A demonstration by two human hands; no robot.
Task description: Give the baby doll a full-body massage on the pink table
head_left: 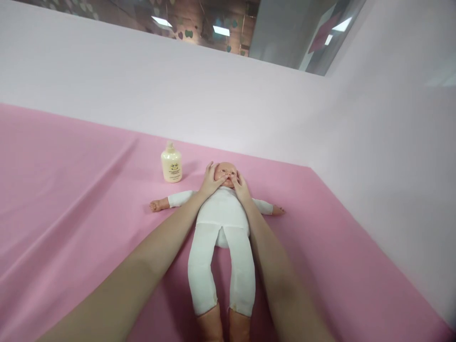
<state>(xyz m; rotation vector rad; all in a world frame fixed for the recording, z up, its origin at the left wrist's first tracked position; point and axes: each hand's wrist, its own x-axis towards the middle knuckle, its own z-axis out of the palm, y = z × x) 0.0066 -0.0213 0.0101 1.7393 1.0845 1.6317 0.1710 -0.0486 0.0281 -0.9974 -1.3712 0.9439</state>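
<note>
A baby doll (221, 223) in a white suit lies on its back on the pink sheet (71, 199), arms spread out to the sides. My left hand (211, 181) rests on the left side of the doll's head (225, 172), fingers spread and thumb on its face. On the other side, my right hand (241, 188) touches the face too, thumb near the mouth and fingers along the cheek. Both hands lie flat against the head and hold nothing.
A cream lotion bottle (171, 163) stands upright just left of the doll's head. The pink sheet ends at a pale wall (249, 109) behind and to the right.
</note>
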